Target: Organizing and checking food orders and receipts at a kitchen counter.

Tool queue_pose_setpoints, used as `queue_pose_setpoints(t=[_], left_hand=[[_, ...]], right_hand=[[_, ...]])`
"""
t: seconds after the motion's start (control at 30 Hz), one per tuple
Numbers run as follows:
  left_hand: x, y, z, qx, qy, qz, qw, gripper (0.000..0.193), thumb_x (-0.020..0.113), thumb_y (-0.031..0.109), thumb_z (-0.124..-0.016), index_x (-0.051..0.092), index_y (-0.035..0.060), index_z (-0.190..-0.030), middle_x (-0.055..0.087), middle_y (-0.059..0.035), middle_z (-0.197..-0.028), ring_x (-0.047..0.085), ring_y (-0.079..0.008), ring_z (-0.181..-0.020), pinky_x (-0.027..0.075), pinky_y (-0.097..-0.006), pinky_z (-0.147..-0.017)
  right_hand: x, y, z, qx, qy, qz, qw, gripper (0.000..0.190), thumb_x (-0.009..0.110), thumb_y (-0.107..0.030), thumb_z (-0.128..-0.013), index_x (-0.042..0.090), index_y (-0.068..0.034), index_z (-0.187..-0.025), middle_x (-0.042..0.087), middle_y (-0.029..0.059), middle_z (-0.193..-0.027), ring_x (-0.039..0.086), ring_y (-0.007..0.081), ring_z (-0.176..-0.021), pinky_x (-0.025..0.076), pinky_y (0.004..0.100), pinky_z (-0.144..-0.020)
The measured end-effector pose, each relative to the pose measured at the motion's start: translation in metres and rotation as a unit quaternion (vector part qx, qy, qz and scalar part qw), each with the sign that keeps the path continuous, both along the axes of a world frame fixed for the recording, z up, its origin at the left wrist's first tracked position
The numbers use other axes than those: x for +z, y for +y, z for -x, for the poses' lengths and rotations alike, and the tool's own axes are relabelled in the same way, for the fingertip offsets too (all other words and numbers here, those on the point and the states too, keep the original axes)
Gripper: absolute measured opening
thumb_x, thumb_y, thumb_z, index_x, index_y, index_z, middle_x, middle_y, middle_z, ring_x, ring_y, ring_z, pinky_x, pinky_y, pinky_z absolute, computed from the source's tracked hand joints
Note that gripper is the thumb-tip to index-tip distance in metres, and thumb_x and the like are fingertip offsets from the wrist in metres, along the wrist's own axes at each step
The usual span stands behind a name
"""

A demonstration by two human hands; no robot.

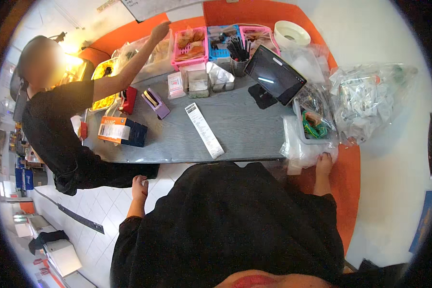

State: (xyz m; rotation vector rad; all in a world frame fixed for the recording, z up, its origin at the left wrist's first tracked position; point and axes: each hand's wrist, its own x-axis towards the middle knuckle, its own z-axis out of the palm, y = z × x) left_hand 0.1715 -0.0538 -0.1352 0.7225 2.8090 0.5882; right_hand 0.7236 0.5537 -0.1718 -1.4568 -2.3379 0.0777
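My left hand (pixel 139 188) hangs beside my body, in front of the table's near edge, with nothing in it and the thumb apart from the curled fingers. At the table's right front corner, my right hand (pixel 324 164) touches a stack of clear plastic bags (pixel 298 154). Whether its fingers grip a bag cannot be made out. Just behind the stack stands a grey plastic basket (pixel 317 141) with a green packet (pixel 314 126) inside. A long printed paper receipt (pixel 204 130) lies flat on the grey wood-grain table (pixel 248 133) before me.
A tablet (pixel 275 75) leans on a stand at right. Behind are a cup of black straws (pixel 239 57), pink basket (pixel 190 48) and metal containers (pixel 198 83). Left are a tape dispenser (pixel 156 103), a box (pixel 122 130) and a co-worker (pixel 57 122) reaching across.
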Motion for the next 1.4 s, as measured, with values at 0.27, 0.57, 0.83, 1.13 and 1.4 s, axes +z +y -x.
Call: queue_pose_setpoints(t=[0.27, 0.57, 0.83, 1.13, 1.4], left_hand=[[0.001, 0.046, 0.004, -0.062, -0.007, -0.011, 0.998, 0.021, 0.060, 0.014, -0.078, 0.063, 0.0039, -0.096, 0.055, -0.0195, -0.112, 0.052, -0.0355, -0.107, 0.043, -0.0387, -0.093], [0.001, 0.089, 0.010, -0.083, -0.050, 0.014, 0.995, 0.021, 0.061, 0.014, -0.079, 0.060, 0.0042, -0.098, 0.055, -0.0175, -0.110, 0.053, -0.0356, -0.104, 0.044, -0.0391, -0.091], [0.001, 0.087, 0.009, -0.096, -0.067, -0.015, 0.993, 0.018, 0.059, 0.012, -0.080, 0.063, 0.0043, -0.096, 0.056, -0.0167, -0.109, 0.058, -0.0335, -0.096, 0.048, -0.0373, -0.086], [0.005, 0.080, 0.010, -0.069, 0.000, -0.023, 0.997, 0.014, 0.056, 0.010, -0.082, 0.064, 0.0050, -0.092, 0.060, -0.0156, -0.104, 0.061, -0.0297, -0.090, 0.049, -0.0345, -0.081], [0.035, 0.122, 0.006, -0.069, 0.037, -0.115, 0.990, 0.014, 0.054, 0.008, -0.083, 0.064, 0.0056, -0.093, 0.061, -0.0136, -0.106, 0.062, -0.0289, -0.090, 0.049, -0.0354, -0.079]], right_hand=[[0.023, 0.002, 0.005, -0.018, -0.052, 0.010, 0.998, 0.012, 0.062, -0.010, -0.078, 0.057, 0.000, -0.082, 0.059, 0.0179, -0.087, 0.056, 0.0372, -0.085, 0.044, 0.0452, -0.077], [0.043, -0.017, 0.007, -0.050, -0.006, 0.049, 0.998, 0.015, 0.062, -0.012, -0.079, 0.060, 0.000, -0.086, 0.061, 0.0182, -0.091, 0.057, 0.0372, -0.087, 0.045, 0.0446, -0.079], [0.042, -0.020, 0.007, -0.045, -0.116, 0.068, 0.990, 0.016, 0.062, -0.015, -0.078, 0.061, -0.002, -0.087, 0.062, 0.0147, -0.096, 0.056, 0.0347, -0.091, 0.046, 0.0445, -0.078], [0.094, -0.037, 0.021, -0.060, -0.013, -0.191, 0.980, 0.011, 0.051, -0.014, -0.085, 0.056, -0.004, -0.083, 0.057, 0.0139, -0.088, 0.054, 0.0333, -0.089, 0.038, 0.0461, -0.078], [0.187, -0.056, 0.051, -0.109, 0.146, -0.218, 0.959, 0.035, 0.054, -0.026, -0.093, 0.053, -0.002, -0.067, 0.053, 0.0123, -0.061, 0.050, 0.0277, -0.057, 0.037, 0.0378, -0.053]])
